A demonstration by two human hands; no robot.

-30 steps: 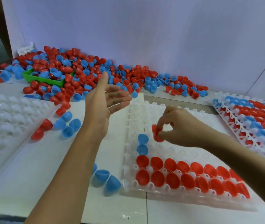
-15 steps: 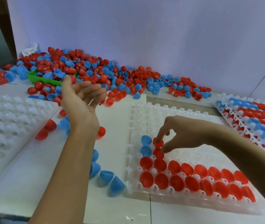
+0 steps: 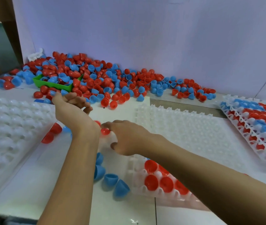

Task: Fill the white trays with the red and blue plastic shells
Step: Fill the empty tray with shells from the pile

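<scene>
Right hand (image 3: 125, 137) crossed left, fingertips touching red shell (image 3: 105, 131).

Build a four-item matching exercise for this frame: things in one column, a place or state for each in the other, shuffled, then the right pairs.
Things:
1. green bin
2. left hand
3. right hand
4. tray at far right

Places or states:
A. fingertips at a red shell lying on the table
B. filled with red and blue shells
C. half buried in the shell pile
D. raised near the pile's edge, fingers loosely curled

Pairs: 1-C, 2-D, 3-A, 4-B
</scene>
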